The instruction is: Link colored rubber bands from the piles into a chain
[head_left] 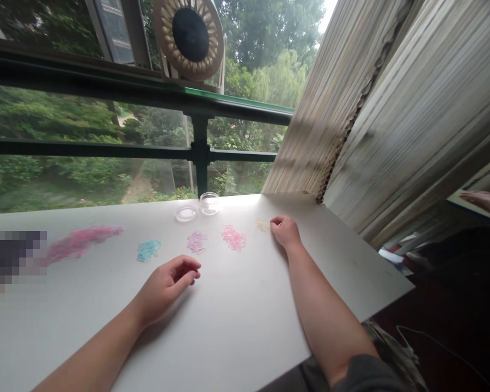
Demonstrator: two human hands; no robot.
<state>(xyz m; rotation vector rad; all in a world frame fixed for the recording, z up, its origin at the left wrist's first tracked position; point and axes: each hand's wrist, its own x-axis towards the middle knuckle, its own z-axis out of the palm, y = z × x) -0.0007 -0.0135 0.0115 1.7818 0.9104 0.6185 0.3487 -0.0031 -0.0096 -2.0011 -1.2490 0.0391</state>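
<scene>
The right hand (285, 231) is at the faint yellow pile (262, 225) on the table (237, 326) — whether it pinches something, I cannot tell. The left hand (165, 286), loosely curled, empty, is near the purple pile (196, 242).

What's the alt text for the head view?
A person's right hand is at a small yellow pile on a white table; the loosely curled left hand is near a purple pile. A pink pile and a blue pile lie in the same row, with a clear round container and clear disc behind.
</scene>
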